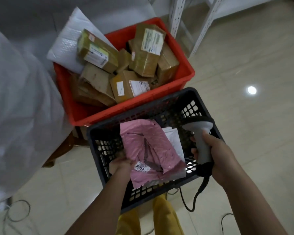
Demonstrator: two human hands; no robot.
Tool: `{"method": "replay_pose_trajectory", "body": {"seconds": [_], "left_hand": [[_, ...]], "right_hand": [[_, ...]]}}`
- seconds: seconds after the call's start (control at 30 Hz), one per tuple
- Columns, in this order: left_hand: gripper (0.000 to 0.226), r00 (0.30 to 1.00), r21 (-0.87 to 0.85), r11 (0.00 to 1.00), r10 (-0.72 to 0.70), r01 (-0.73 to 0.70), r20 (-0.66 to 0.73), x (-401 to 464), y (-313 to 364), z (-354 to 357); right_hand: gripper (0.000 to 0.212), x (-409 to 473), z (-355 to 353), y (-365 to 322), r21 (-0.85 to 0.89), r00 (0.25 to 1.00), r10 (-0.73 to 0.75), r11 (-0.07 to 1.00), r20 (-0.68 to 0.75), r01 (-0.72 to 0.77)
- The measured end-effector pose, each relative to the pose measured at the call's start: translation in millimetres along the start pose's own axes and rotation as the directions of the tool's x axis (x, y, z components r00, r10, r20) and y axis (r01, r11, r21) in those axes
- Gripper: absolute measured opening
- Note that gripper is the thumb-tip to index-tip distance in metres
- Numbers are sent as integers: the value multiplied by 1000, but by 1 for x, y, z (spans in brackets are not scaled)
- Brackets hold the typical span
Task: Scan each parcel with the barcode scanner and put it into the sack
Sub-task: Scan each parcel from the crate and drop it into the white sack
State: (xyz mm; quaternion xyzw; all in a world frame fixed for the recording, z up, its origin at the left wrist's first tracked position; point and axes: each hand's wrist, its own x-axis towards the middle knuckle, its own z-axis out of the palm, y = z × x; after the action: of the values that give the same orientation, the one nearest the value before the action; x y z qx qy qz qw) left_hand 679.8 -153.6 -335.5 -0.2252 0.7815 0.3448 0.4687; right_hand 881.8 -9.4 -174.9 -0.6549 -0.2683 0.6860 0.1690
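My right hand (215,150) is wrapped tight around the grip of the scanner (201,138), thumb on the near side, fingers curled round the far side. I hold it upright over the right edge of the black crate (170,100) with its head tipped left and down, so I judge it is aimed toward the label I am bringing up. Its cord (192,199) trails down past the crate's near corner to the floor.

My left hand (121,164) grips the near left edge of the pink mailer (149,150), fingers curled into the plastic right beside its white label (141,167). I hold it there, I think, so the label faces up and stays uncovered for the scan. The mailer lies crumpled inside the black crate, partly over a white mailer (174,141) at its right.

Beyond the black crate, touching its far rim, sits the red crate (180,65) heaped with brown boxes (148,53), labels showing on several, and a white padded envelope (70,43) leaning off its far left corner. These look like parcels not yet done.

The sack (19,106) stands to my left, pale and bulky, just beside both crates, close enough for a short swing once the pink mailer is scanned.
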Motion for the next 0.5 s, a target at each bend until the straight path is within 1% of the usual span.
{"method": "replay_pose_trajectory", "body": {"seconds": [0.07,0.13,0.17,0.2,0.23,0.3,0.37,0.43,0.5], "left_hand": [[27,999,85,996,17,-15,-31,-21,12,-15],[25,991,181,980,95,-77,-91,-46,25,-29],[22,985,234,965,141,-115,-95,-58,31,-37],[22,980,273,949,186,-159,-77,-71,37,-43],[26,970,276,936,239,-216,-51,-81,42,-50],[43,924,288,885,382,-366,1,-101,55,-64],[49,834,325,780,548,-535,57,-119,76,-78],[39,710,323,649,693,-689,124,-139,102,-90],[25,581,270,531,797,-803,162,-161,128,-100]], "right_hand": [[26,-18,7,-16,22,999,-34,999,13,34],[26,-38,14,-31,60,998,-57,997,23,56],[27,-48,17,-39,87,998,-60,995,29,57],[29,-58,20,-46,114,997,-60,992,38,55],[30,-66,22,-53,130,997,-64,990,47,57],[29,-84,24,-63,106,994,-99,990,50,94],[26,-99,25,-72,74,984,-175,982,39,172],[23,-112,26,-80,70,972,-236,970,22,234],[23,-122,28,-89,83,961,-276,957,-18,276]]}}
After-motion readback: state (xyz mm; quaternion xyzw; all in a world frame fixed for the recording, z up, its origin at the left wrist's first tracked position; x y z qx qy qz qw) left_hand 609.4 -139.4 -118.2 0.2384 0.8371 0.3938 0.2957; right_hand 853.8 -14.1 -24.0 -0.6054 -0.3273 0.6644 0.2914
